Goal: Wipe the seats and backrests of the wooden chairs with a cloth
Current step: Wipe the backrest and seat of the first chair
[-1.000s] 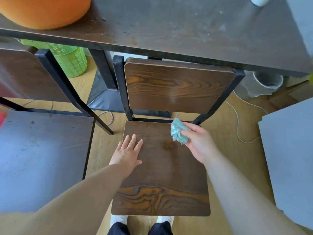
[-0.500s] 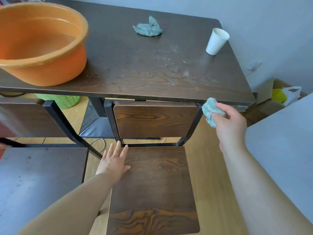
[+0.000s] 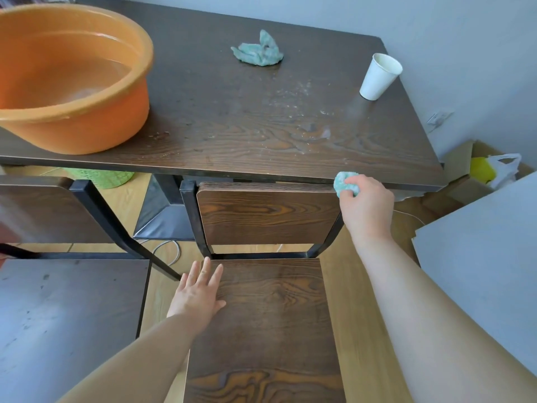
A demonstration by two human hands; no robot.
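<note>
Progress: early-to-mid, at a guess. Right hand (image 3: 367,199) curled round balled cloth (image 3: 344,183), at backrest (image 3: 267,216) top corner, 2 o'clock from seat (image 3: 267,330). Looks like start of backrest wipe. Left hand (image 3: 197,292) flat, fingers straight, pressed on seat corner at 10 o'clock. Can't tell whether seat already wiped. Chair (image 3: 66,315) at 9 o'clock dusty, probably pending. Backrest rear hidden; seat front cut off.

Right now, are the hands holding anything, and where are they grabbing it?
The right hand grips a bunched teal cloth, fingers curled round its lower part. The left hand holds nothing; it rests flat on the chair seat.
</note>
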